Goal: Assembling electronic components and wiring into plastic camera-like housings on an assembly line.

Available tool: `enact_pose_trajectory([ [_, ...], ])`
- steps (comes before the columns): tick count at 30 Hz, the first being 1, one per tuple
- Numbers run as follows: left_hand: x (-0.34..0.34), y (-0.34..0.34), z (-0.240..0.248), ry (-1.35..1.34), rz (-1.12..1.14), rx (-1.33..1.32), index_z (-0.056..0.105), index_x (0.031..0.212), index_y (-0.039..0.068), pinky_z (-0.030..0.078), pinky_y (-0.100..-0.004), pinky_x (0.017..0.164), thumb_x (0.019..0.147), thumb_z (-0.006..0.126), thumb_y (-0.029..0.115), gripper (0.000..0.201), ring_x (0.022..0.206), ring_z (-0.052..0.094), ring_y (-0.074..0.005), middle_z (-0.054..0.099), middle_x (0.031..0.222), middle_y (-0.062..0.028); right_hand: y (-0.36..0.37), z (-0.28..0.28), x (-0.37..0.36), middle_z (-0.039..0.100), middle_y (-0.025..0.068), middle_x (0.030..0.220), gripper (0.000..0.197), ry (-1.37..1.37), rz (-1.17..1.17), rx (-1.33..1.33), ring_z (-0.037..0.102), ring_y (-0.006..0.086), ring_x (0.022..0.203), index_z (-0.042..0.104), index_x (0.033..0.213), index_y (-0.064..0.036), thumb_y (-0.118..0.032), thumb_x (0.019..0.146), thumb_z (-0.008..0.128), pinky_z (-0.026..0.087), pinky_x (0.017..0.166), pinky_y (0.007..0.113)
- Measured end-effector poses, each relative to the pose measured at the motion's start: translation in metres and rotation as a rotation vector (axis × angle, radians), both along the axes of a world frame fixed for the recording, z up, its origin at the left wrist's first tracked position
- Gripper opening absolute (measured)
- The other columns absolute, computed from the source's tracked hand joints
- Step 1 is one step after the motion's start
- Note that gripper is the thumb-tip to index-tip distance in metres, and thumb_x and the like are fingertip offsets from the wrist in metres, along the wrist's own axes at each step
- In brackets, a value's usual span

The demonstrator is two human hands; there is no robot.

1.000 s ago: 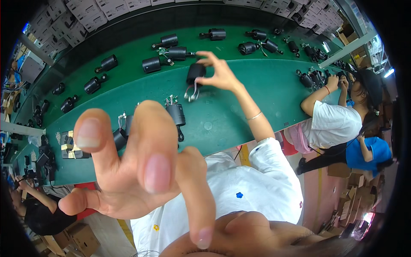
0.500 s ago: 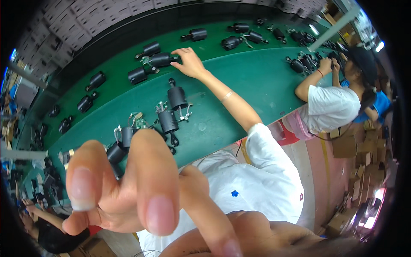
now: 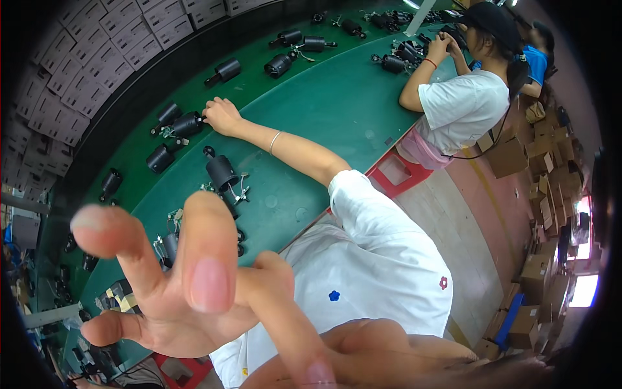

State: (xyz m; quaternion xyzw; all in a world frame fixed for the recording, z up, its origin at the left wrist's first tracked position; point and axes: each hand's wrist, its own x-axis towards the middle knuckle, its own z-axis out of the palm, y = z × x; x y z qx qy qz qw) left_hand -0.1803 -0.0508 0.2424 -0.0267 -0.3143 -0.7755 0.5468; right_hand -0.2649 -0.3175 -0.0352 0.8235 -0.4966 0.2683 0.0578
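Observation:
My left hand (image 3: 175,285) is raised close to the camera, its fingers spread and nothing in them. It hides part of the bench behind it. At the far side of the green bench, my right hand (image 3: 221,117) has its fingers closed on the end of a black cylinder (image 3: 188,124) that lies on its side, with a small circuit board near its other end. Beside that one lie two more black cylinders, one farther away (image 3: 170,114) and one nearer (image 3: 160,158). On the lighter green surface closer to me is another cylinder (image 3: 221,172) with loose wires.
More black cylinders (image 3: 227,70) lie along the dark green strip (image 3: 256,55). White boxes (image 3: 110,45) are stacked behind it. On the right a co-worker in a white shirt (image 3: 466,97) handles parts near a red stool (image 3: 393,172). Cardboard boxes (image 3: 538,272) stand on the floor.
The view has swung, so the bench sits farther left. My right hand's fingers have closed in on the cylinder's end. My left hand stays raised, its fingers spread wider.

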Motion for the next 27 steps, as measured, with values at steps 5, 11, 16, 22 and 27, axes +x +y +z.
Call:
enact_pose_trajectory([
  [5,-0.003,0.001,0.0,-0.012,0.002,0.005,0.017,0.148,0.007,0.041,-0.0354,0.081,0.087,0.054,0.051,0.084,0.088,0.058,-0.0306,0.036,0.129,-0.0119,0.02,0.013,-0.007,0.064,0.0095,0.088,0.017,-0.173,0.029,-0.002,0.06,0.0291,0.078,0.071,0.092,-0.0043,-0.017,0.082,0.066,0.05,0.071,0.039],
  [11,-0.022,0.025,0.012,-0.006,0.023,0.062,0.017,0.148,0.007,0.041,-0.0351,0.081,0.087,0.054,0.052,0.084,0.088,0.059,-0.0307,0.037,0.128,-0.0122,0.076,0.032,-0.026,0.062,0.0102,0.081,0.017,-0.637,-0.015,0.134,0.057,0.0249,0.067,0.07,0.091,0.0007,-0.013,0.083,0.066,0.048,0.064,0.034],
  [16,-0.022,0.017,0.004,-0.004,0.028,0.103,0.016,0.149,0.007,0.041,-0.0348,0.081,0.088,0.053,0.052,0.084,0.089,0.059,-0.0309,0.038,0.127,-0.0125,0.102,0.022,-0.035,0.06,0.0095,0.079,0.016,-0.848,-0.049,0.091,0.054,0.0207,0.064,0.07,0.091,0.0029,-0.01,0.083,0.066,0.046,0.061,0.031],
  [22,-0.024,0.005,-0.012,-0.012,0.04,0.179,0.016,0.149,0.006,0.041,-0.0345,0.081,0.088,0.053,0.052,0.085,0.089,0.059,-0.031,0.039,0.126,-0.0128,0.106,0.007,-0.035,0.059,0.0077,0.079,0.014,-0.969,-0.078,0.065,0.052,0.0171,0.063,0.069,0.092,0.0036,-0.006,0.082,0.067,0.044,0.059,0.027],
  [27,-0.02,-0.009,-0.028,-0.008,0.074,0.264,0.015,0.15,0.006,0.041,-0.0342,0.081,0.089,0.052,0.052,0.085,0.09,0.06,-0.0312,0.039,0.125,-0.013,0.104,-0.001,-0.026,0.059,0.0072,0.079,0.013,-1.013,-0.038,0.076,0.052,0.0159,0.063,0.068,0.091,0.0037,-0.005,0.082,0.066,0.044,0.058,0.026],
])
